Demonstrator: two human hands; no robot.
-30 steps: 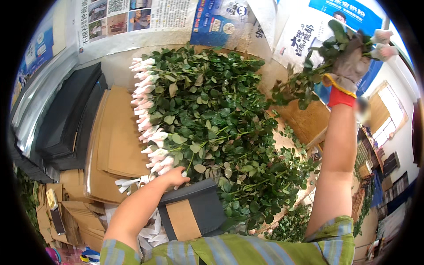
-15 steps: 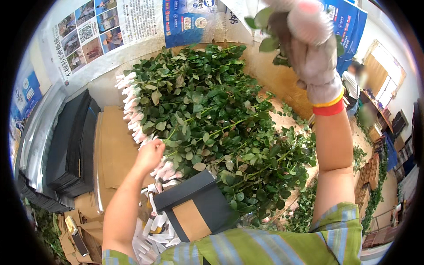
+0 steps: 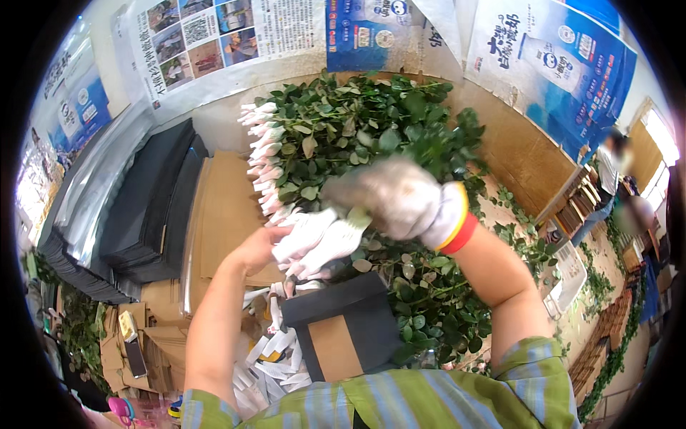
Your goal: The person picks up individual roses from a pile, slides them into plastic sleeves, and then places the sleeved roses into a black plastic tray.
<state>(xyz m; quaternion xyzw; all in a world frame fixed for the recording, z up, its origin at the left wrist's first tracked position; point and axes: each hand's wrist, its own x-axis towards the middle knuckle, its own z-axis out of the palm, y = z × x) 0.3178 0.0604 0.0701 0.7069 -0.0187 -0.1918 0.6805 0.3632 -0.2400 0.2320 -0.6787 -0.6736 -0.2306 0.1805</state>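
Observation:
My right hand, in a pale work glove with a yellow and red cuff, is closed round the stems of a few roses whose heads are sleeved in white netting. It is smeared by motion. My bare left hand is at the left side of these netted heads; most of its fingers are hidden behind them. Under and behind both hands lies a large pile of leafy rose stems, their netted heads lined up along the left edge. Loose white net sleeves lie heaped near my body.
A black folded carton with a tan panel lies in front of me. At left are brown cardboard sheets and a stack of black cartons. A printed-sheet wall bounds the far side. Another person stands far right.
My right hand has swung down and left from the upper right with the roses, bringing their netted heads to my left hand. The view has turned rightward.

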